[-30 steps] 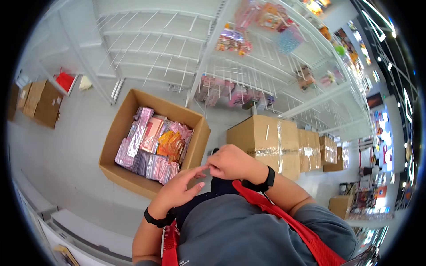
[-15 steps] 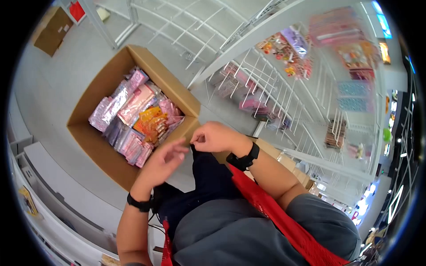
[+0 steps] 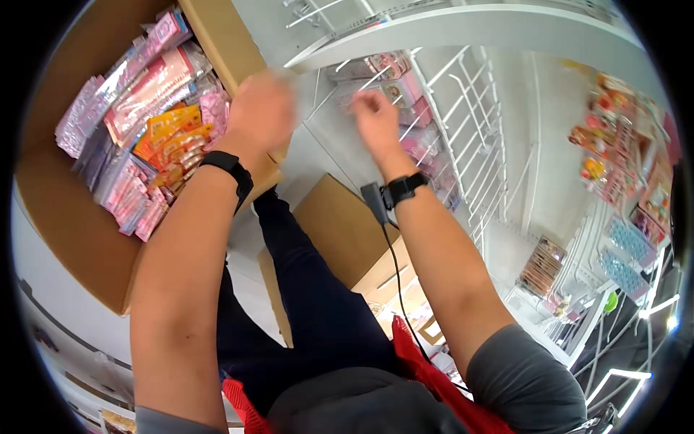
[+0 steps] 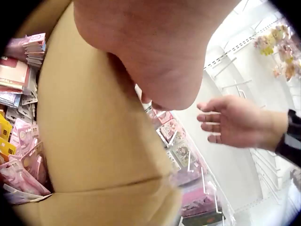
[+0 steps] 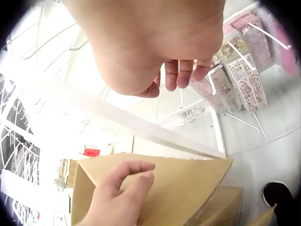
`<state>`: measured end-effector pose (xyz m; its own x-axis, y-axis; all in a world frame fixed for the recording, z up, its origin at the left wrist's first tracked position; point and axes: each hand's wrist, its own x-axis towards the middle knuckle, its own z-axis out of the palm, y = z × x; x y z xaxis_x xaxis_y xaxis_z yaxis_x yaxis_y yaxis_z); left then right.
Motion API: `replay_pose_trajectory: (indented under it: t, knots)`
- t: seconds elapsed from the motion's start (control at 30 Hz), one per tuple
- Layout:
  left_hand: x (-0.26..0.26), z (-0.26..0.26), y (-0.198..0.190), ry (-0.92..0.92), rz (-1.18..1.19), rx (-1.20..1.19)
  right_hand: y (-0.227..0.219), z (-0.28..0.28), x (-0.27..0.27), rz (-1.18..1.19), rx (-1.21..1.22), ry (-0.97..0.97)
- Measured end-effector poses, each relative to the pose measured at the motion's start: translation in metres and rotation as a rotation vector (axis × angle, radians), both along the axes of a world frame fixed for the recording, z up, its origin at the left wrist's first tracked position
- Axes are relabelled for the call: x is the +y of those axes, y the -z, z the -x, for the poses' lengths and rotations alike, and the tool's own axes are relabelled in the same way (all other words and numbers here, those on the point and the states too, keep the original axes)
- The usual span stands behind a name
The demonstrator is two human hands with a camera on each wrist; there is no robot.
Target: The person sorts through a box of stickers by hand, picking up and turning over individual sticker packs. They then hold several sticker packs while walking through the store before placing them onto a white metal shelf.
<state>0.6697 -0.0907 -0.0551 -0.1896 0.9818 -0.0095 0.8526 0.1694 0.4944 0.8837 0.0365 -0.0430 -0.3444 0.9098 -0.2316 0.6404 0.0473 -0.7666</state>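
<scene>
Beside the inner edge of the cardboard box [image 3: 242,43], my left hand [image 3: 264,108] hovers blurred and holds nothing visible. My right hand [image 3: 377,126] is raised in front of the wire rack [image 3: 463,108], apart from the left, with nothing in it. The left wrist view shows the right hand [image 4: 235,122] with spread, relaxed fingers. In the right wrist view the left hand [image 5: 120,195] has thumb and forefinger apart, over the box flap. Pink packets [image 3: 152,87] and orange packets [image 3: 170,134] fill the box.
Pink packages [image 3: 423,145] hang low on the rack's hooks. An opened carton [image 3: 336,224] stands on the floor by the legs. Further right hang blue packs [image 3: 625,242] and a brown stack [image 3: 542,267]. A cable [image 3: 397,282] runs from the right wrist.
My hands, close together at first, have come apart; the right has reached out towards the rack, the left towards the box edge. The head view has turned, and the box now appears larger at upper left.
</scene>
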Motion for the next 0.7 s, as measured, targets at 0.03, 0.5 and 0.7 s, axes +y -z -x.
replay_pose_trajectory:
  t: [0.03, 0.5, 0.7]
  knots:
    - [0.004, -0.002, -0.004, -0.017, 0.059, 0.037, 0.011, 0.002, 0.016, -0.097, 0.002, 0.038]
    - [0.006, -0.012, 0.028, -0.088, -0.125, 0.032, 0.178, -0.014, 0.23, -0.727, -0.43, -0.154]
    - [0.007, -0.016, 0.029, -0.088, -0.171, 0.02, 0.16, -0.004, 0.22, -0.556, -0.609, -0.05]
